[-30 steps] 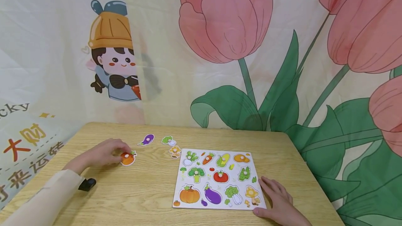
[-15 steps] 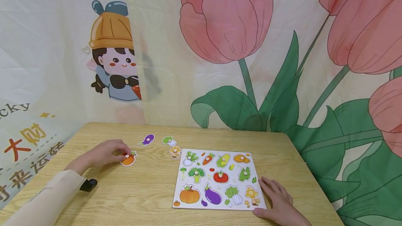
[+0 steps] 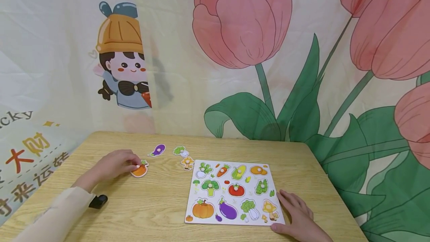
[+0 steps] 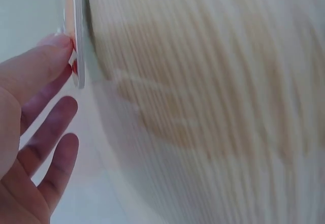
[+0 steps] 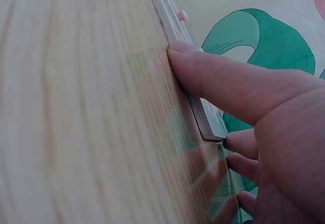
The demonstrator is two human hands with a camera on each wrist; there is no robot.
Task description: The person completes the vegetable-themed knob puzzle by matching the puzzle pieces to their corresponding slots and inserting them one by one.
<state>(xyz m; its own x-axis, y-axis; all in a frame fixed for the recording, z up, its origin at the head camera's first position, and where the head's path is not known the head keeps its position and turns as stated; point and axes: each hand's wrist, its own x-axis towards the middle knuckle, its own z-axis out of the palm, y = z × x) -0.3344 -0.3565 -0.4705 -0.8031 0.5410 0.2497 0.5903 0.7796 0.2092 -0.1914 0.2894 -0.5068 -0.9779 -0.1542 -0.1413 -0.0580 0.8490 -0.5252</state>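
My left hand (image 3: 117, 164) pinches the pumpkin puzzle piece (image 3: 139, 170) at its knob, with thumb and index finger meeting there. In the left wrist view this piece (image 4: 76, 36) stands edge-on at the fingertips while the other fingers are spread below. Around the near right corner of the white vegetable puzzle board (image 3: 231, 221) lies my right hand (image 3: 297, 214). Its thumb (image 5: 218, 79) touches the near edge and its fingers lie along the right edge. Knobbed pieces sit in the board's upper two rows; the bottom row shows pumpkin, eggplant, cabbage and mushroom pictures without knobs.
Loose on the wooden table (image 3: 141, 212) are an eggplant piece (image 3: 158, 150), a cabbage piece (image 3: 181, 151) and a mushroom piece (image 3: 187, 163), the last close to the board's far left corner. A black object (image 3: 98, 201) shows at the left sleeve. A printed curtain hangs behind.
The left hand, with the pumpkin piece, has shifted slightly right, and the piece now looks tilted. The right hand and the board have stayed in place.
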